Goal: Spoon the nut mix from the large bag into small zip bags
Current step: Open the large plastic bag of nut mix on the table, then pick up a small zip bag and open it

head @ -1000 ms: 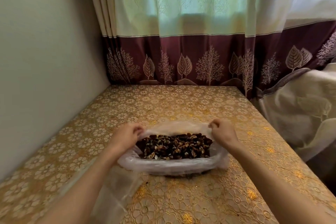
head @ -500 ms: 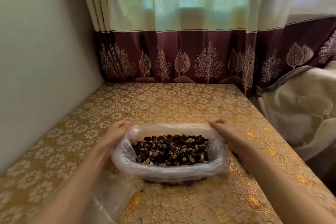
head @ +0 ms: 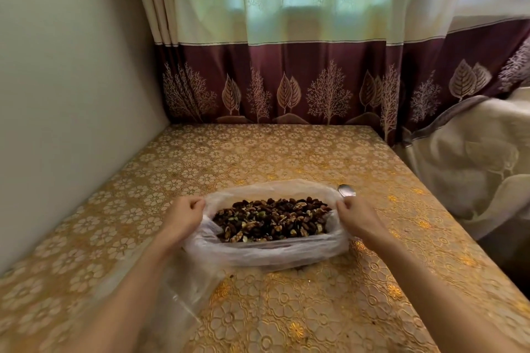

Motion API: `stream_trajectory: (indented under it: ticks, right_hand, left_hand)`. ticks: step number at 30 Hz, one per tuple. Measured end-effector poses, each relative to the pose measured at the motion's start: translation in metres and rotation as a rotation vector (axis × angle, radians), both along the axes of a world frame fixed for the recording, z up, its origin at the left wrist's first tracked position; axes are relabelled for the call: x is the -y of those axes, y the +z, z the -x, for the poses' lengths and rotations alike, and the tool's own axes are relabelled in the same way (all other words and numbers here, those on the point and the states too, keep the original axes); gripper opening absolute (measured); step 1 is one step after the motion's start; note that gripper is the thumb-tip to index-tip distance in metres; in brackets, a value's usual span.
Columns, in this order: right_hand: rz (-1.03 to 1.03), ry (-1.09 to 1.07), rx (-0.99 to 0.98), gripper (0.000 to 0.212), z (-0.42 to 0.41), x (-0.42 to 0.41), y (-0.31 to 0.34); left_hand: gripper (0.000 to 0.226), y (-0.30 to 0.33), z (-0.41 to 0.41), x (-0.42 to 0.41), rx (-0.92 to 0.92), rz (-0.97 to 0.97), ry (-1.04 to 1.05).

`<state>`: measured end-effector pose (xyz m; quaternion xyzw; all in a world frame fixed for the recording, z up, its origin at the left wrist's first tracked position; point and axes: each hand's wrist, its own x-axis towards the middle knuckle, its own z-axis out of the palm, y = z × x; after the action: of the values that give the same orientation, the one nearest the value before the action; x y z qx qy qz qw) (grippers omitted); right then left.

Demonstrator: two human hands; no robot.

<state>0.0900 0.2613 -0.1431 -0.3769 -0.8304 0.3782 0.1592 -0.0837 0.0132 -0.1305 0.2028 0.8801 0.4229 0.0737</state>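
2 hands point(head: 183, 216) point(head: 358, 216) grip clear large bag point(head: 266, 252) rim; brown nut mix point(head: 271, 219) exposed.

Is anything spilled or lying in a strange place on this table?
Nothing looks spilled. The nut mix sits inside the large bag, whose rim the left hand and right hand grip at each end. A spoon lies behind the right hand, mostly hidden. Clear plastic lies under the left forearm.
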Motion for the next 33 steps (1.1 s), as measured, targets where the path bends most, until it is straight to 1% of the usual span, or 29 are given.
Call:
stream_trajectory:
  ticks: [2,4,5,10,12,15,18,20,21,23,25,26,27,30,31,33]
  right_hand:
    - [0.195,-0.045,-0.118,0.03,-0.001,0.004,-0.001]
    - [0.266,-0.101,-0.195,0.028,0.0,0.006,0.0]
    - [0.266,-0.119,-0.225,0.029,0.003,0.006,0.002]
    - [0.209,-0.153,-0.308,0.028,0.019,0.005,0.012]
    - [0.205,-0.149,-0.308,0.027,0.023,0.002,0.011]
    - [0.187,-0.132,-0.226,0.031,0.021,-0.005,0.004]
    - [0.061,-0.133,-0.173,0.033,0.013,-0.003,-0.001]
    - [-0.133,-0.171,-0.121,0.037,0.005,0.006,0.0]
    - [-0.243,-0.193,-0.132,0.04,0.001,0.014,0.002]
    - [-0.469,-0.188,-0.283,0.037,-0.006,0.036,0.007]
    - [-0.628,-0.044,-0.426,0.027,-0.008,0.065,0.011]
    - [-0.664,0.071,-0.465,0.024,-0.008,0.081,0.01]
    - [-0.657,0.204,-0.478,0.022,-0.008,0.098,0.008]
    - [-0.553,0.564,-0.447,0.025,-0.003,0.14,-0.004]
    - [-0.549,0.657,-0.428,0.027,0.0,0.15,-0.008]
    - [-0.609,0.815,-0.374,0.033,0.007,0.167,-0.018]
  left_hand:
    - [0.029,-0.004,0.002,0.0,0.16,-0.186,0.105]
    - [0.027,-0.003,0.002,-0.004,0.293,-0.314,0.193]
    - [0.026,-0.001,0.003,-0.008,0.311,-0.356,0.21]
    - [0.025,0.023,0.009,-0.028,0.179,-0.438,0.175]
    - [0.023,0.027,0.012,-0.028,0.153,-0.418,0.158]
    - [0.017,0.024,0.01,-0.019,0.257,-0.407,0.084]
    - [0.031,0.016,0.009,-0.005,0.266,-0.367,0.034]
    - [0.037,0.016,0.006,0.006,0.189,-0.307,0.006]
    - [0.038,0.017,0.005,0.012,0.124,-0.261,-0.007]
    - [0.032,0.019,0.002,0.028,0.002,-0.197,-0.044]
    - [0.024,0.023,-0.003,0.045,-0.089,-0.138,-0.086]
    - [0.023,0.024,-0.005,0.054,-0.124,-0.112,-0.104]
    - [0.023,0.024,-0.008,0.062,-0.15,-0.088,-0.118]
    - [0.022,0.023,-0.019,0.09,-0.237,-0.012,-0.183]
    - [0.021,0.022,-0.022,0.099,-0.267,0.018,-0.216]
    - [0.024,0.016,-0.024,0.118,-0.304,0.123,-0.273]
